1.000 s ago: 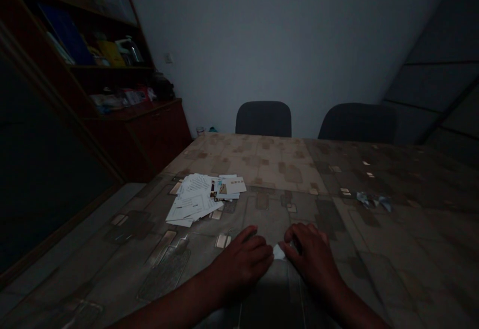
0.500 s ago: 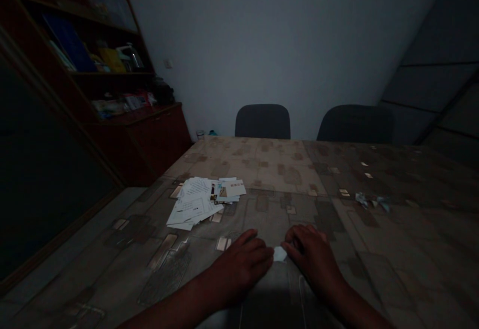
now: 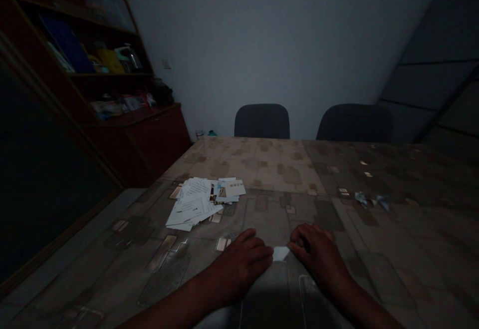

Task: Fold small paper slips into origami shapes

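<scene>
A small pale piece of paper (image 3: 280,253) lies near the table's front edge, between my two hands. My left hand (image 3: 251,259) is closed on its left end, the fingers bent together over the edge. At the paper's right corner is my right hand (image 3: 312,246), thumb and forefinger pinched on the tip, the other fingers curled. Beyond my left hand, a spread pile of white printed sheets and cards (image 3: 198,201) rests on the patterned tablecloth. Small folded paper pieces (image 3: 372,200) lie farther off to the right.
The table (image 3: 262,164) has a brown patterned cover. Two dark chairs (image 3: 262,121) stand at its far side, against a pale wall. A reddish wooden cabinet (image 3: 153,139) with filled shelves is at the left.
My right hand has moved slightly to the right, and more of the small paper shows between my hands. My left hand has hardly moved.
</scene>
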A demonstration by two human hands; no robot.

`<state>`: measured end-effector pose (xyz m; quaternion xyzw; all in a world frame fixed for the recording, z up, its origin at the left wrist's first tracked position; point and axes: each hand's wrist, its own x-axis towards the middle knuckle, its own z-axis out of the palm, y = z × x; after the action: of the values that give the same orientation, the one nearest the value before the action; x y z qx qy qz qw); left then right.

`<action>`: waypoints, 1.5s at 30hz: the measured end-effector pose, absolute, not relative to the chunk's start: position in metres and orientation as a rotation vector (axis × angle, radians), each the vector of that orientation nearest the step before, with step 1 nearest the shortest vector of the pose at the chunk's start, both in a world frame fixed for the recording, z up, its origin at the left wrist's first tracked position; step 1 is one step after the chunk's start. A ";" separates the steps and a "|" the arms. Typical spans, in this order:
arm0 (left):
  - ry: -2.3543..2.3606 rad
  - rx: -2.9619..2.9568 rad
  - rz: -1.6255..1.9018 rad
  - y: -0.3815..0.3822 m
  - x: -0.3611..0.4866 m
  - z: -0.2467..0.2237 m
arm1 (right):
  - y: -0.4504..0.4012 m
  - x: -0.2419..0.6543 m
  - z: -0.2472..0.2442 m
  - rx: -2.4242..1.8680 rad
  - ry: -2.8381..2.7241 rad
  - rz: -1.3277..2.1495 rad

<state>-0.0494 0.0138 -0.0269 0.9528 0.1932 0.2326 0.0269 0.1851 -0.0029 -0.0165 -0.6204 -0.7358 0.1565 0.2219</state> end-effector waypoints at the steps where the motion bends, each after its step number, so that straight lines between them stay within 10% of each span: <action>1: 0.596 2.917 0.736 0.014 -0.049 -0.026 | -0.003 0.187 -0.017 -1.675 -2.040 0.442; 45: 1.025 1.913 0.882 0.015 -0.020 0.013 | -0.012 0.180 -0.007 -1.326 -2.054 0.495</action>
<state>-0.0197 0.0152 0.0134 0.7522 0.4031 0.3470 0.3890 0.1798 -0.0124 -0.0072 -0.5039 -0.7807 0.1881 0.3181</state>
